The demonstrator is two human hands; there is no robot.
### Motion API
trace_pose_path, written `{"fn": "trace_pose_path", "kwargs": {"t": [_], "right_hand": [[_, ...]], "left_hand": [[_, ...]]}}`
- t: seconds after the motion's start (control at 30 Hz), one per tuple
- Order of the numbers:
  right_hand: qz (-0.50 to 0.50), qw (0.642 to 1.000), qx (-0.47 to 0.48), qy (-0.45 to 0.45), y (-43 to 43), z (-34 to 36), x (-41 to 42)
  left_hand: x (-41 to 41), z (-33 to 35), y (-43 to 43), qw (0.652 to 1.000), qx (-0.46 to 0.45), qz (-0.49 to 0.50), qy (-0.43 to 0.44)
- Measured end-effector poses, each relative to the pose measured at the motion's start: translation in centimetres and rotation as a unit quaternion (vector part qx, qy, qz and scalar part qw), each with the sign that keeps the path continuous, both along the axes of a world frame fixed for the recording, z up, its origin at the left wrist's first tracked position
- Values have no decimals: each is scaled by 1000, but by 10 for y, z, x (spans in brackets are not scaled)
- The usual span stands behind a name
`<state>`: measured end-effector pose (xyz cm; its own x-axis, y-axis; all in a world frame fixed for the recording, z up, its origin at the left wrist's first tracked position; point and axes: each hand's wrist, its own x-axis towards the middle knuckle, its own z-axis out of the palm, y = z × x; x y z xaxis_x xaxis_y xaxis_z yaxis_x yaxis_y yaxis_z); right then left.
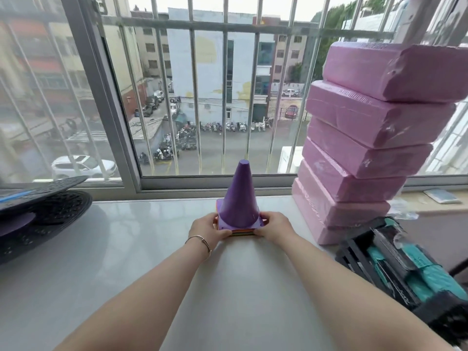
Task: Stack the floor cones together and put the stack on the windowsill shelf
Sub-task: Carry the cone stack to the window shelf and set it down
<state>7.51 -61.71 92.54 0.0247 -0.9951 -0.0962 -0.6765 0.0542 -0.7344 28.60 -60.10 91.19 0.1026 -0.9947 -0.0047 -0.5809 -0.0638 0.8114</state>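
My left hand (211,228) and right hand (274,225) squeeze the bottom edges of the cone stack (239,201), light, stiff plastic I think, mid-shelf (126,236) near the window.

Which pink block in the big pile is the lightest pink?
The bottom plastic-wrapped foam block, resting on the white windowsill shelf. It is pale pink; the blocks piled above it, like the top one, are a deeper purplish pink.
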Motion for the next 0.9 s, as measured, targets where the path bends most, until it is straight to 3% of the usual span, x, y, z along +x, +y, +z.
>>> {"fn": "trace_pose_path", "kwargs": {"t": [0.9], "right_hand": [[-23, 999, -31, 23, -5, 0, 8]], "left_hand": [[2, 0, -20, 999, 11, -8, -49]]}}
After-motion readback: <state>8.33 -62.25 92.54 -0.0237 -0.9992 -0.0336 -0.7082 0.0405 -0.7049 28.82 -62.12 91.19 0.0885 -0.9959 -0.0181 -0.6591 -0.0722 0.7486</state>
